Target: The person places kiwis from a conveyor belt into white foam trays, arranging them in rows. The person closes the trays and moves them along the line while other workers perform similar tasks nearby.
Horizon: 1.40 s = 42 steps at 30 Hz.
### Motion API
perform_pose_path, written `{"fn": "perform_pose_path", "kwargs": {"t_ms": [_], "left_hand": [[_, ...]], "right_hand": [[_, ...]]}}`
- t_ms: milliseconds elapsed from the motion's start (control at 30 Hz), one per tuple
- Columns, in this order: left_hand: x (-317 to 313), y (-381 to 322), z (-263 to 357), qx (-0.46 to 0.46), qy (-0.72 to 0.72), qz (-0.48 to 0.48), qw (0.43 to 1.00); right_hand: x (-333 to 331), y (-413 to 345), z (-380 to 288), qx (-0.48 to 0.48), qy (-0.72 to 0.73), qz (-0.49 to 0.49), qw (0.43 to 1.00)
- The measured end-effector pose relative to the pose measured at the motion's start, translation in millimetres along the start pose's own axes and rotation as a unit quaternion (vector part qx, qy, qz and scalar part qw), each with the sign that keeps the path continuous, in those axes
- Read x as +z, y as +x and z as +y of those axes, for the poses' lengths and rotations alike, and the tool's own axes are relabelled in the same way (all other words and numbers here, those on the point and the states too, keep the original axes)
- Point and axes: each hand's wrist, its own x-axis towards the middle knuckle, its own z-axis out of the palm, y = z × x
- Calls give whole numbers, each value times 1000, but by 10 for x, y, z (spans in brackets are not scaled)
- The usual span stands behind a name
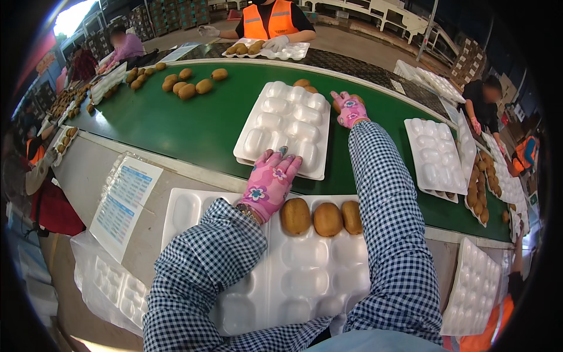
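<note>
My left hand [270, 182], in a pink flowered glove, lies palm down across the near edge of a white moulded tray [288, 116]. That tray sits bumps up on the green conveyor belt [211, 114]. Just beyond its right side, my right hand [351, 110], in a matching glove, has its fingers around a brown kiwifruit [358, 99], which it partly hides. Before me lies a larger white tray [303, 281] with hollows. Three kiwifruit [328, 219] show in its far row, right of the centre fold; my sleeves cover other parts of it.
Loose kiwifruit [187, 91] lie on the belt to the left. Another white tray [435, 154] rests bumps up at right, near filled trays [480, 185]. A printed sheet [125, 202] lies on the left ledge. Across the belt, a person in an orange vest [269, 20] handles a tray.
</note>
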Motion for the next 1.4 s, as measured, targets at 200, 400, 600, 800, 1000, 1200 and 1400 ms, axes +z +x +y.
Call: {"fn": "perform_pose_path", "kwargs": {"t_ms": [200,400,600,800,1000,1200,1400], "left_hand": [[-61,40,-94,41,12,11,999],[-116,74,-47,74,1,24,997],[-174,173,-188,81,41,46,995],[-129,233,-208,82,30,148,985],[-114,175,-151,-39,-48,105,993],[-161,129,-187,-53,-38,103,992],[-442,300,89,-222,-401,-9,889]], "right_hand": [[-65,-146,171,52,-37,27,998],[167,-529,818,57,171,119,976],[309,-783,983,-76,245,164,953],[385,-535,1124,89,86,120,985],[883,-1193,1717,-56,352,187,915],[209,-2619,1445,91,811,-100,569],[-354,-3158,278,-148,884,-155,415]]}}
